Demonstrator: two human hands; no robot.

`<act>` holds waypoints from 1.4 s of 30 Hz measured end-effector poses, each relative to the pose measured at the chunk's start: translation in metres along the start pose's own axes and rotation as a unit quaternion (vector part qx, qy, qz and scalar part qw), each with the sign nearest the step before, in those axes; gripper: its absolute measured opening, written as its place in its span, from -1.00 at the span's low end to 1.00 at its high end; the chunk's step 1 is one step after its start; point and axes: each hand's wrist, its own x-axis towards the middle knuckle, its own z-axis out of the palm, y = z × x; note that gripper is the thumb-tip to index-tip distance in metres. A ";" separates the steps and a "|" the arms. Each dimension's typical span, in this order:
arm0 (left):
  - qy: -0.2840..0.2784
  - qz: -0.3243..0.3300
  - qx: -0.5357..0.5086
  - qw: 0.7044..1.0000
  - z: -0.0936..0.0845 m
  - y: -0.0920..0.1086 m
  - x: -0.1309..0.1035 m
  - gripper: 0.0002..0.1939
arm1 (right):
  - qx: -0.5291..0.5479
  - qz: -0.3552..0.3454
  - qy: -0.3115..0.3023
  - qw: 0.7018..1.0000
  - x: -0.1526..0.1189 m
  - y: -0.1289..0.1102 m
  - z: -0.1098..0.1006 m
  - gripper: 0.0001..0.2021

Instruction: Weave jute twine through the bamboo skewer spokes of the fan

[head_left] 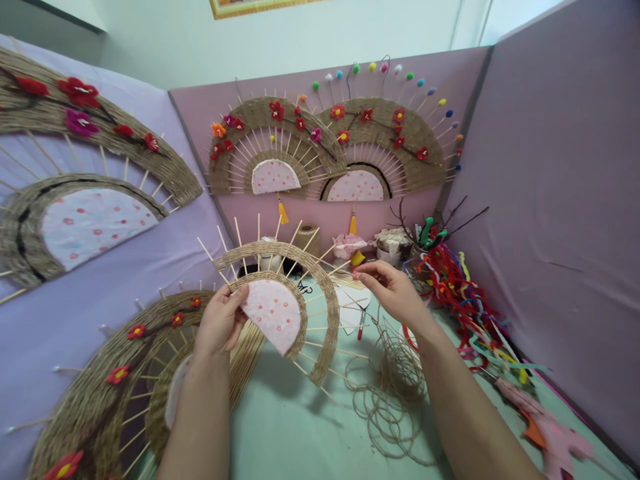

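Note:
My left hand (223, 320) grips a half-round fan of thin wooden sticks by its inner left edge, the thumb on the front. The fan (327, 313) has a woven twine outer band, a twine inner band and a spotted pink fabric centre (274, 312); it is tilted, with bare stick ends poking out. Right of its rim, my right hand (390, 287) is closed in a pinch near the stick tips, seemingly on a thin strand of twine. Below it, a loose tangle of brown twine (395, 373) lies on the green table.
A larger flowered fan (90, 380) and a bundle of sticks (247, 357) lie at left. Right are colourful pipe cleaners (450, 280) and a pink glue gun (550, 420). White paper pieces (349, 308), a red-handled tool (361, 327) and a twine spool (307, 239) sit farther back.

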 end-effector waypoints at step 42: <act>-0.152 -0.150 -0.007 0.977 0.019 -0.008 -0.018 -0.60 | 0.250 0.129 -0.044 0.959 0.001 0.019 -0.004 -0.65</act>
